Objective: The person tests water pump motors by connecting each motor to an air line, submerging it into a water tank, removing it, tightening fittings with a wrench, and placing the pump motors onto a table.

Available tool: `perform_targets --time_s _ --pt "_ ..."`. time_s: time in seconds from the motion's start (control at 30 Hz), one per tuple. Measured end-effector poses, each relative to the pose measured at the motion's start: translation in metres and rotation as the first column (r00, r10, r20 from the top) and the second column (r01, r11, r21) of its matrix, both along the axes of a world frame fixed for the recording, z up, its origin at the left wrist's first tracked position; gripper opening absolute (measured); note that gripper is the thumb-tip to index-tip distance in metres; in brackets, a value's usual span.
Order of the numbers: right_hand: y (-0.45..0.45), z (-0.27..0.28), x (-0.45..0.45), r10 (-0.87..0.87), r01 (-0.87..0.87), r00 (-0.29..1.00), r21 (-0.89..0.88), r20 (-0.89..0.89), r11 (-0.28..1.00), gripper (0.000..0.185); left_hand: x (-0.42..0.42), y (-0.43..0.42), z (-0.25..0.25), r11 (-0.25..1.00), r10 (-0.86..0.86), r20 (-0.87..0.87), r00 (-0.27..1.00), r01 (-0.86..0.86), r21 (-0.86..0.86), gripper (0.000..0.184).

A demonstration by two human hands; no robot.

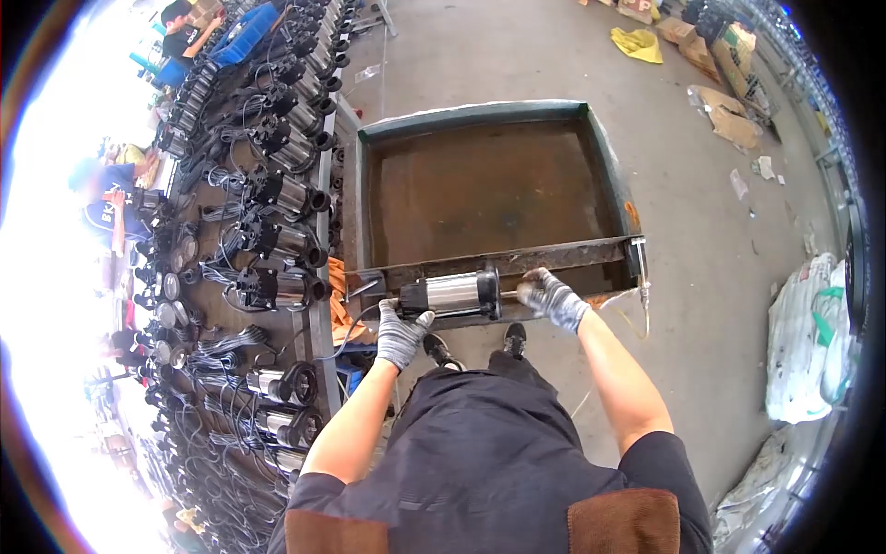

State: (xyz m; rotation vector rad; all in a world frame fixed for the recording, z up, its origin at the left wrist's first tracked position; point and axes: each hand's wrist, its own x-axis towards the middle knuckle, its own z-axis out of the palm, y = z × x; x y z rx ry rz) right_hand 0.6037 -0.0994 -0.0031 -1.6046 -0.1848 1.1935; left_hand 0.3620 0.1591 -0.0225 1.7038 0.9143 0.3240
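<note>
A pump motor [454, 294] with a shiny steel body and black ends lies sideways across the near edge of a water tank. My left hand [402, 337], in a grey knit glove, grips its black left end from the near side. A thin metal shaft [508, 294] sticks out of the motor's right end. Around the outer end of that shaft my gloved right hand [552, 299] is closed; its fingertips are partly hidden. From the motor's left end a black cable [355, 334] runs toward the bench.
Brownish water fills the green-rimmed tank [480, 109]. At left, a long bench [325, 198] bears rows of pumps [281, 242] and coiled cables. Two people work beyond it. An orange cloth [340, 300] hangs beside the tank. Cardboard [729, 113] and white sacks [805, 342] lie at right.
</note>
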Motion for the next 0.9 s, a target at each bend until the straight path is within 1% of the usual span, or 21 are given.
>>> perform_targets --time_s 0.03,0.07,0.1,0.13,0.17,0.2,0.23,0.27,0.33,0.4,0.47,0.5,0.53,0.57,0.67,0.7,0.73,0.77,0.8,0.83,0.9 --pt "-0.009 -0.004 0.004 0.157 -0.193 0.857 0.023 0.492 0.981 0.038 -0.002 0.002 -0.003 1.000 -0.006 -0.011 1.000 0.006 0.006 0.068" --pt "-0.014 -0.003 0.010 0.230 -0.366 0.466 -0.051 0.854 0.929 0.038 -0.002 0.005 -0.007 1.000 -0.014 -0.019 1.000 0.014 0.015 0.068" --pt "-0.014 -0.002 0.012 0.333 -0.372 0.531 -0.139 0.779 0.918 0.035 -0.003 0.005 -0.012 1.000 0.001 -0.018 1.000 -0.001 0.023 0.067" --pt "-0.013 -0.005 0.011 0.255 -0.286 0.787 -0.034 0.562 0.958 0.034 -0.005 0.007 -0.015 0.999 -0.007 -0.024 1.000 0.008 0.031 0.068" --pt "-0.010 -0.005 0.010 0.149 -0.166 0.949 0.037 0.277 0.986 0.033 -0.005 0.008 -0.016 0.999 -0.016 -0.029 0.999 0.017 0.039 0.069" --pt "-0.007 -0.005 0.008 0.029 -0.026 0.999 0.066 -0.041 0.997 0.034 -0.005 0.008 -0.017 0.999 -0.024 -0.033 0.999 0.025 0.046 0.069" --pt "-0.001 -0.006 0.010 -0.004 -0.001 0.998 -0.077 -0.060 0.997 0.038 -0.006 0.008 -0.027 0.999 -0.020 0.000 1.000 0.020 0.045 0.071" --pt "0.007 0.002 0.007 -0.090 0.070 0.989 -0.158 -0.122 0.985 0.040 -0.003 0.006 -0.020 0.999 -0.020 0.004 1.000 0.019 0.029 0.071" --pt "0.017 0.006 0.004 -0.256 0.198 0.919 -0.211 -0.301 0.957 0.039 -0.002 0.002 -0.005 1.000 -0.021 0.009 1.000 0.021 0.001 0.072" --pt "0.017 0.016 -0.001 -0.219 0.182 0.956 -0.188 -0.197 0.965 0.033 -0.001 0.001 -0.002 1.000 -0.017 0.016 1.000 0.017 -0.012 0.070" --pt "0.001 -0.031 -0.001 -0.086 0.088 0.992 -0.016 0.096 0.996 0.030 -0.002 0.001 0.000 1.000 -0.019 0.001 1.000 0.019 -0.004 0.069" --pt "-0.007 -0.022 0.002 0.082 -0.085 0.871 -0.015 0.485 0.996 0.030 -0.002 0.002 -0.001 1.000 -0.022 -0.015 1.000 0.023 0.011 0.068" --pt "-0.018 -0.011 0.005 0.214 -0.244 0.578 -0.084 0.787 0.966 0.031 -0.003 0.002 -0.002 0.999 -0.024 -0.031 0.999 0.025 0.025 0.068" --pt "-0.023 -0.002 0.006 0.283 -0.357 0.172 -0.208 0.944 0.911 0.032 -0.002 0.001 -0.001 0.999 -0.024 -0.042 0.999 0.026 0.034 0.067" --pt "-0.019 0.001 0.005 0.237 -0.370 0.431 -0.069 0.870 0.927 0.035 0.000 0.001 0.003 0.999 -0.026 -0.042 0.999 0.027 0.028 0.067" --pt "-0.012 -0.013 0.008 0.215 -0.313 0.687 0.016 0.694 0.950 0.031 0.000 0.001 0.001 1.000 -0.017 -0.018 1.000 0.017 0.000 0.067" --pt "-0.012 -0.019 0.008 0.250 -0.249 0.747 -0.090 0.616 0.964 0.030 0.000 0.000 0.000 1.000 -0.006 0.005 1.000 0.006 -0.029 0.067" --pt "-0.001 -0.014 0.007 0.127 -0.104 0.952 -0.096 0.278 0.990 0.027 -0.004 0.000 -0.004 1.000 -0.009 0.012 1.000 0.010 -0.026 0.066" --pt "0.006 -0.012 0.008 -0.048 0.033 0.995 -0.154 -0.093 0.987 0.029 -0.005 0.002 -0.008 1.000 -0.015 0.022 1.000 0.015 -0.021 0.066" --pt "0.006 -0.033 0.009 -0.040 0.032 0.997 -0.132 -0.059 0.991 0.039 -0.005 0.004 -0.012 1.000 -0.019 0.037 0.999 0.020 -0.015 0.066" --pt "0.010 -0.021 0.001 -0.175 0.139 0.963 -0.176 -0.207 0.975 0.038 -0.003 0.004 -0.008 0.999 -0.029 -0.008 1.000 0.029 0.025 0.066"
